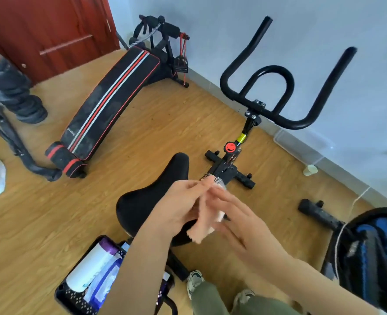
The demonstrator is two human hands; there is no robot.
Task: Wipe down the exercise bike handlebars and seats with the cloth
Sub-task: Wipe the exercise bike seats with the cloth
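Note:
A black exercise bike stands in front of me, its curved handlebars [276,87] up by the wall and its black seat [151,196] just below my hands. A peach cloth [207,220] with a checked edge is held above the seat's right side. My left hand [178,208] grips the cloth from the left. My right hand [240,220] lies against the cloth's right side with its fingers stretched out; motion blur hides its grip.
A black and red sit-up bench [110,103] lies on the wooden floor at left, with stacked weights [17,94] beyond it. A black basket of supplies [92,276] sits by my feet. A second machine [374,253] stands at right, a plastic cup [310,170] by the wall.

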